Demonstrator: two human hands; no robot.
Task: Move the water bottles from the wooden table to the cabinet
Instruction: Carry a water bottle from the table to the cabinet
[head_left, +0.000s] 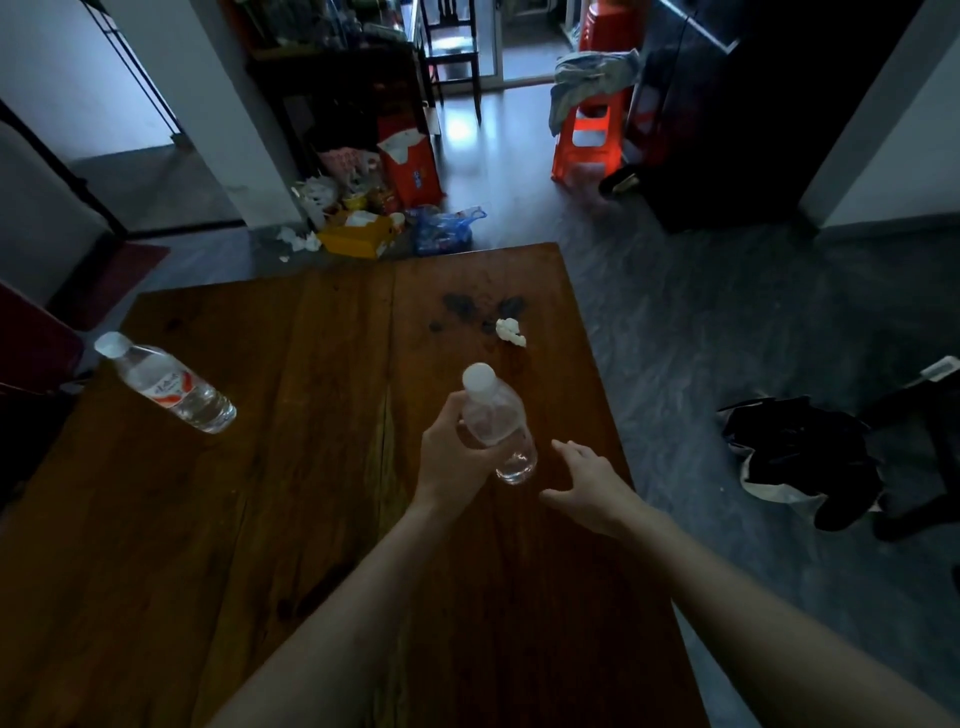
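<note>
My left hand (451, 457) has its fingers wrapped round a bottle (496, 422) above the table (270, 467), hiding any label. My right hand (592, 486) hovers beside it, fingers apart. At ten o'clock a second bottle (167, 383) stands, its red-and-white label unreadable. Dim room; floor clutter at twelve.

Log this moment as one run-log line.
left hand: grips unlabelled bottle | right hand: open beside it | labelled bottle: standing on wooden table
</note>
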